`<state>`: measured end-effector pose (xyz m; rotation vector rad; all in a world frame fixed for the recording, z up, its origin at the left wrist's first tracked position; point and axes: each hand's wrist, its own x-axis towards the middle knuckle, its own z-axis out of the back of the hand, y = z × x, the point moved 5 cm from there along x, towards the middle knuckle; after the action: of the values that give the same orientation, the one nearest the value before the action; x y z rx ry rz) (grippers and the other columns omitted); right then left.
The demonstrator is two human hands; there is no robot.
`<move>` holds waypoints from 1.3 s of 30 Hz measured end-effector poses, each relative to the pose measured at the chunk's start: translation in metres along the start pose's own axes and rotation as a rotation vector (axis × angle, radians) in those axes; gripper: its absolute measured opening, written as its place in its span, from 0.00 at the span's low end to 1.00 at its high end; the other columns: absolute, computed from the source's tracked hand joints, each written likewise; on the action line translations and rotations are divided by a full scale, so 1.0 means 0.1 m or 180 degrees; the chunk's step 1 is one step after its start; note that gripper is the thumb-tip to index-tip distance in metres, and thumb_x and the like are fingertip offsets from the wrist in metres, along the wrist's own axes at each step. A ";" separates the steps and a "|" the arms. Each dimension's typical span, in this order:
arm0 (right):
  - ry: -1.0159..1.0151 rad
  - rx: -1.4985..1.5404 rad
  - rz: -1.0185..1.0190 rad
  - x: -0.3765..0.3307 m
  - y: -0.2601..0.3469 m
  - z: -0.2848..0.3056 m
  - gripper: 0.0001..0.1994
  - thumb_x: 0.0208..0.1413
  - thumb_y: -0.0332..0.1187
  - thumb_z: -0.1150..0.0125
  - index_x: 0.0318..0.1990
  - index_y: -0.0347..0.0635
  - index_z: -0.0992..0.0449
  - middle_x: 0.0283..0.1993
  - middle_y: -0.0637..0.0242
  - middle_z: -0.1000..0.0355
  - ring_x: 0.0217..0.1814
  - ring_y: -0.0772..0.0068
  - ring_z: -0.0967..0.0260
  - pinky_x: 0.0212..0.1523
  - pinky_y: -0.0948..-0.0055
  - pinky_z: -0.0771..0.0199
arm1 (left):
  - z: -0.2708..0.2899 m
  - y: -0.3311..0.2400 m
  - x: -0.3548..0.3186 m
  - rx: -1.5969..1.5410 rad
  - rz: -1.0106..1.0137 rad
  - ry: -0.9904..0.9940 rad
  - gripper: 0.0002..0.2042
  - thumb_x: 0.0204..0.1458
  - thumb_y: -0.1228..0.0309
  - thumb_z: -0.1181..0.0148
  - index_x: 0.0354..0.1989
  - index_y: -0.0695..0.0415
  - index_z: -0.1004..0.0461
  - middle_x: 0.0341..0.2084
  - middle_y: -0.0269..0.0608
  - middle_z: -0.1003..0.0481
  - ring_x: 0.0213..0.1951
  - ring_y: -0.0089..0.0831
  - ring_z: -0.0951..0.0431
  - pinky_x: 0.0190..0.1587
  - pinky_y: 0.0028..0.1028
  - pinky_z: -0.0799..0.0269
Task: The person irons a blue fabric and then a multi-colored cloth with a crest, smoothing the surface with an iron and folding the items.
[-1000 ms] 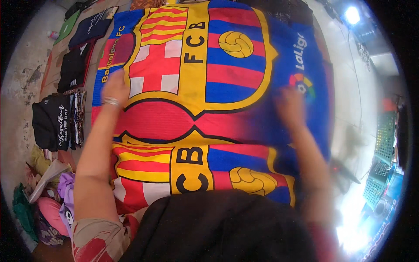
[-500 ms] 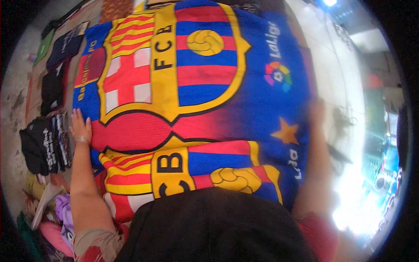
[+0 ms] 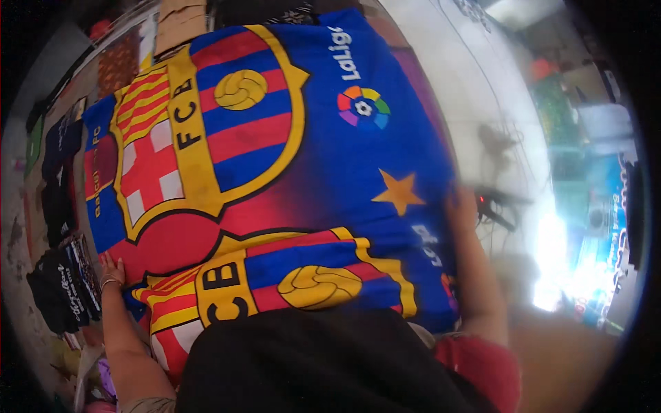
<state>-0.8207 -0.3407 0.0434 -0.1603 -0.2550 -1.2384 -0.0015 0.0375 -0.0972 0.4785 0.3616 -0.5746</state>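
Observation:
A large printed cloth [image 3: 275, 196] in blue, red and yellow, with a football crest, a ball emblem and an orange star, lies spread in front of me. Its near part is folded back over itself, so a second crest shows close to my body. My left hand [image 3: 112, 270] rests on the cloth's left edge, fingers apart, with a band round the wrist. At the right edge, beside the star, my right hand [image 3: 463, 205] touches the cloth. Its fingers are mostly hidden and slightly smeared, so their grip does not show.
Stacks of folded dark clothes [image 3: 56, 289] line the left side. Brown cardboard [image 3: 180, 27] lies beyond the far left edge. On the pale floor [image 3: 475, 117] at right sits a black device [image 3: 494, 208] with a red light. Farther right are bright glare and a blue panel [image 3: 606, 206].
The view has shifted, so the cloth appears farther left and tilted. My left hand stays at the cloth's left edge. My right hand is lower and less blurred, still at the right edge.

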 end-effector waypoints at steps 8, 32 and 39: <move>-0.0529 0.2881 -0.4237 -1.67 -1.63 0.29 0.14 0.50 0.36 0.45 0.44 0.43 0.31 0.31 0.66 0.28 0.27 0.71 0.32 0.29 0.69 0.33 | 0.02 -0.31 0.28 -0.1243 -0.0469 -0.0212 0.37 0.54 0.47 0.58 0.66 0.54 0.63 0.65 0.51 0.61 0.65 0.50 0.59 0.64 0.37 0.58; 0.1350 0.0875 -0.0763 1.10 0.85 0.76 0.24 0.37 0.51 0.34 0.36 0.40 0.24 0.32 0.53 0.26 0.34 0.58 0.27 0.35 0.64 0.29 | -0.01 -0.76 -0.28 -0.0670 0.0457 -0.0238 0.41 0.48 0.34 0.65 0.66 0.41 0.67 0.67 0.33 0.69 0.67 0.40 0.66 0.59 0.59 0.61; 0.2461 0.0637 0.1648 0.14 2.88 -0.06 0.18 0.42 0.51 0.39 0.33 0.48 0.24 0.32 0.60 0.25 0.35 0.58 0.27 0.36 0.61 0.28 | 0.09 -0.91 -0.27 -0.0706 0.0339 -0.0157 0.41 0.47 0.33 0.65 0.66 0.39 0.67 0.67 0.33 0.69 0.67 0.39 0.67 0.60 0.58 0.62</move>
<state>-0.5435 -0.2632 0.0466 0.4051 0.3222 -0.6806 -0.0752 -0.0229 -0.1074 0.2678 0.3460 -0.4361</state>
